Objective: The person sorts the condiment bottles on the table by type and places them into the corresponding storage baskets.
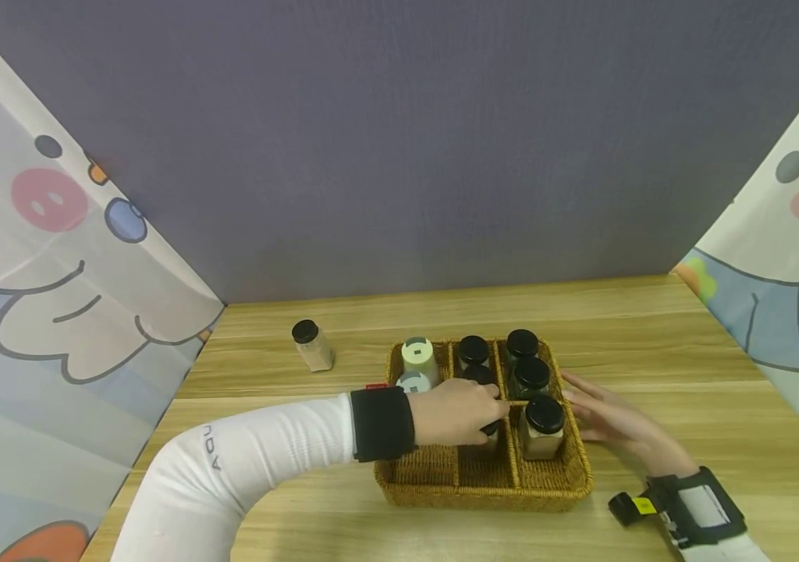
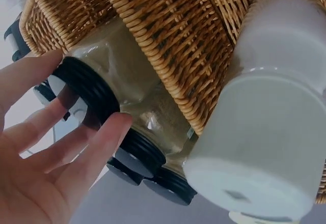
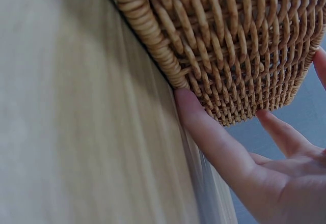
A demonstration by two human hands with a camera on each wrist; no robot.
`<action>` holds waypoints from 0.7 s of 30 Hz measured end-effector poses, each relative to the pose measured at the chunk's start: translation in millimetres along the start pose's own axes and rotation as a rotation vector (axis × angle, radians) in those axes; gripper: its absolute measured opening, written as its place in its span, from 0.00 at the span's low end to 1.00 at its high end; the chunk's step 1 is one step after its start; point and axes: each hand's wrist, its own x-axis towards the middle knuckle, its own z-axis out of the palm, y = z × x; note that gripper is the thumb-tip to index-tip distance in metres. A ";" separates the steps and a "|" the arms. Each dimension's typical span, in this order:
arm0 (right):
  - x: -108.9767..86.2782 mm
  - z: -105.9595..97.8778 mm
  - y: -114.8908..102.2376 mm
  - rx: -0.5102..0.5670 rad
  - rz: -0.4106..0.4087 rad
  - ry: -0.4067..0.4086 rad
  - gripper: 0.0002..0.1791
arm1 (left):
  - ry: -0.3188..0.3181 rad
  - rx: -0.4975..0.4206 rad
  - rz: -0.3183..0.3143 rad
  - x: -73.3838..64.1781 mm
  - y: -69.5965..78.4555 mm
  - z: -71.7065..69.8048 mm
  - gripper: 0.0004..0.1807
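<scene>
In the head view, my left hand reaches over the middle column of a divided wicker basket. Its thumb and fingers pinch the black lid of a glass jar, seen close up in the left wrist view; pale powder shows through the glass. Behind it in that column stand more black-lidded jars, one of them a jar at the back. My right hand rests against the basket's right side, its extended fingertips touching the weave in the right wrist view.
A black-lidded jar stands alone on the wooden table, left of the basket. Two pale-lidded containers, one a green-lidded container, fill the basket's back left. Its right column holds several jars, including a square jar at the front.
</scene>
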 end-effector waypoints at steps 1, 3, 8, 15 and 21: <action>0.0 -0.3 0.2 -0.002 -0.003 -0.003 0.38 | -0.003 0.003 0.001 -0.3 -0.2 -0.4 0.20; 0.2 -0.6 0.5 -0.006 -0.008 -0.010 0.38 | -0.010 0.006 0.003 -0.5 -0.7 -1.0 0.19; 0.5 0.3 0.5 0.006 0.004 0.004 0.39 | -0.021 0.005 0.005 -1.3 -2.2 -2.7 0.20; 0.6 1.2 0.2 0.012 0.015 0.018 0.39 | -0.034 -0.059 -0.021 -4.4 -4.2 -7.2 0.21; 0.4 1.3 1.1 0.022 0.012 0.018 0.39 | -0.010 -0.085 -0.029 -9.0 -7.1 -12.1 0.18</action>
